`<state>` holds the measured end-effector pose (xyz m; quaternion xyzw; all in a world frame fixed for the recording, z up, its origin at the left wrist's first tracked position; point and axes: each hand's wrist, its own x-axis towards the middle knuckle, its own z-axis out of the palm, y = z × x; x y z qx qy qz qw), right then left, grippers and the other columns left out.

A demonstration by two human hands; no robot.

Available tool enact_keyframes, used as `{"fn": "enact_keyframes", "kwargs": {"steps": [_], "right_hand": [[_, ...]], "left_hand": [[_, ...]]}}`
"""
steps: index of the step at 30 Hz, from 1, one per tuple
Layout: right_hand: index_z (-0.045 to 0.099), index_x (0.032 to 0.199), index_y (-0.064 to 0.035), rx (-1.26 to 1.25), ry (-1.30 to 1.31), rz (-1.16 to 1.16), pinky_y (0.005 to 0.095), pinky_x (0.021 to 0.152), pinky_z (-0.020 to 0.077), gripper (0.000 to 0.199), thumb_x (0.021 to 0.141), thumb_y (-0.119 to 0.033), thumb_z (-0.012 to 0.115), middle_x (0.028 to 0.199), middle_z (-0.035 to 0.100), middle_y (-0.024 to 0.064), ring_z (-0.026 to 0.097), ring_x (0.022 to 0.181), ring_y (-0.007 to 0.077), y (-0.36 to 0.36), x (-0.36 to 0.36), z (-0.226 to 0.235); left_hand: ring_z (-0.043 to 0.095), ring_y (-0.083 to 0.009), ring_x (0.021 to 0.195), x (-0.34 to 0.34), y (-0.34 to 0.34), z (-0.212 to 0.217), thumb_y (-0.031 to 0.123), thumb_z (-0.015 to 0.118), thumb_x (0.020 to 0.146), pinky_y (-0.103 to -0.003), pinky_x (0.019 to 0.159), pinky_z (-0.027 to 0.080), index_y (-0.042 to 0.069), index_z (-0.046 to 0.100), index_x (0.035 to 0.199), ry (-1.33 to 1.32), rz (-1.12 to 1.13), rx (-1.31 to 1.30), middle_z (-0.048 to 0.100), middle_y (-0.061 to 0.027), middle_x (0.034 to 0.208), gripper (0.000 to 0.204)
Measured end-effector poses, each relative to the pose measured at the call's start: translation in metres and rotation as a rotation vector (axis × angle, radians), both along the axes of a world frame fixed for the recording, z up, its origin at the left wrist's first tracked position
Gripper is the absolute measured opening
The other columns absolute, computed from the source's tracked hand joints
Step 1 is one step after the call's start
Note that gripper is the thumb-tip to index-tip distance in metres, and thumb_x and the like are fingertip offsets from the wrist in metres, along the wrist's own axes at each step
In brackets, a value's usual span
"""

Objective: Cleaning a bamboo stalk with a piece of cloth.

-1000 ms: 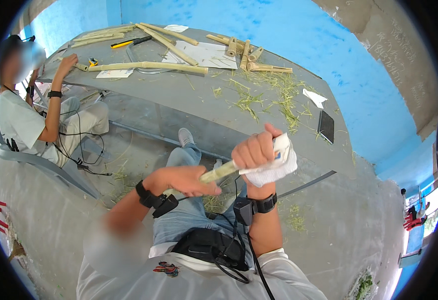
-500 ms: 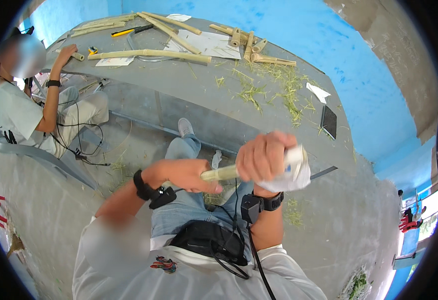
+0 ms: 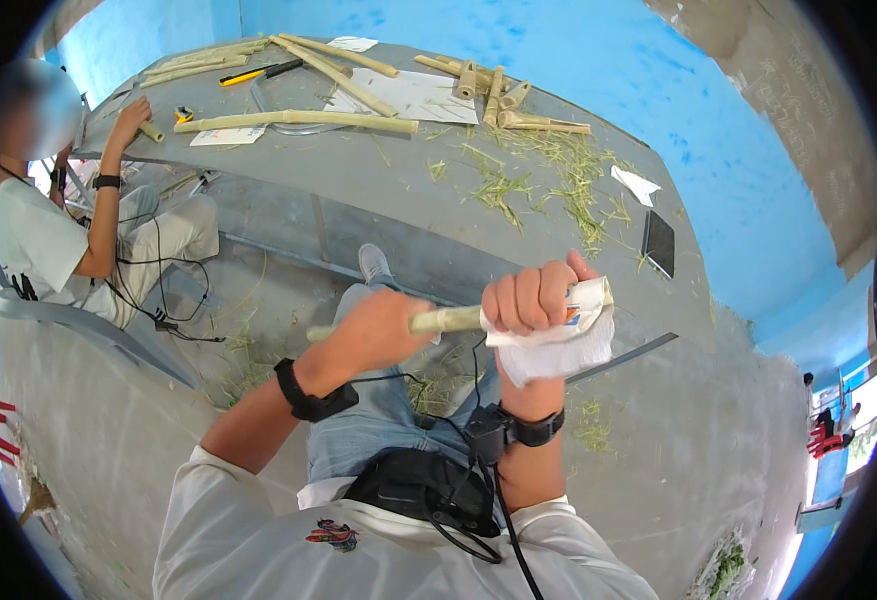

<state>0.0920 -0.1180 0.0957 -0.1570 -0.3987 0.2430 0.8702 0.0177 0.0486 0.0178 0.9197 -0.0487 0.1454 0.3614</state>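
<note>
A pale green bamboo stick (image 3: 450, 319) lies roughly level across my lap, above my jeans. Its thicker right end is wrapped in a white paper or cloth piece (image 3: 554, 350) with some coloured print. My right hand (image 3: 530, 298) grips that wrapped end, its fingers curled over the top. My left hand (image 3: 378, 328) is closed around the stick farther left, back of the hand upward. A thin length of stick juts out beyond it. Whether the left fingers also hold a small tool is hidden.
On the grey table (image 3: 358, 175) lie bamboo sticks (image 3: 298, 120), cut bamboo pieces (image 3: 543, 122), green shavings (image 3: 568, 185), a yellow-black cutter (image 3: 244, 77), crumpled paper (image 3: 635, 184) and a dark phone (image 3: 658, 243). A co-worker (image 3: 48, 220) sits at the left holding bamboo. Cables (image 3: 478, 465) hang at my waist.
My left hand has turned over the stick and risen slightly, baring a length of stick on its left. The wrapped end in my right hand has tilted a little.
</note>
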Motion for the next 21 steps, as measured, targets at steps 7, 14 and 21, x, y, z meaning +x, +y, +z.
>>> {"fn": "enact_keyframes", "kwargs": {"steps": [7,14,21], "right_hand": [[0.042,0.048,-0.0135,0.072,-0.609,0.686,0.0343,0.036,0.0319,0.057,0.098,-0.026,0.019,0.045,0.048,0.0041,0.038,0.032,0.0198,-0.005,0.0,0.021],[0.029,0.056,-0.0163,0.041,0.298,-0.156,0.0323,0.047,0.0284,0.051,0.101,-0.035,0.018,0.046,0.025,-0.0015,0.022,0.042,0.0148,0.011,-0.018,0.002],[0.025,0.05,-0.0156,-0.132,-0.046,0.19,0.0332,0.044,0.0317,0.051,0.1,-0.027,0.018,0.041,0.031,0.0008,0.026,0.035,0.0191,-0.013,-0.015,0.017]], "left_hand": [[0.049,-0.0168,0.052,-0.018,0.005,0.026,0.045,0.069,0.084,-0.034,0.053,0.042,-0.005,0.064,0.076,0.597,-0.619,-0.165,0.051,-0.0104,0.056,0.051],[0.06,-0.0415,0.063,0.002,0.001,0.006,0.033,0.067,0.084,-0.044,0.057,0.048,0.004,0.067,0.085,-0.06,0.139,0.12,0.062,-0.0219,0.069,0.029],[0.053,-0.0242,0.046,-0.019,0.0,0.038,0.042,0.068,0.085,-0.04,0.048,0.043,0.0,0.062,0.071,0.682,-0.461,-0.279,0.054,-0.0123,0.053,0.045]]}}
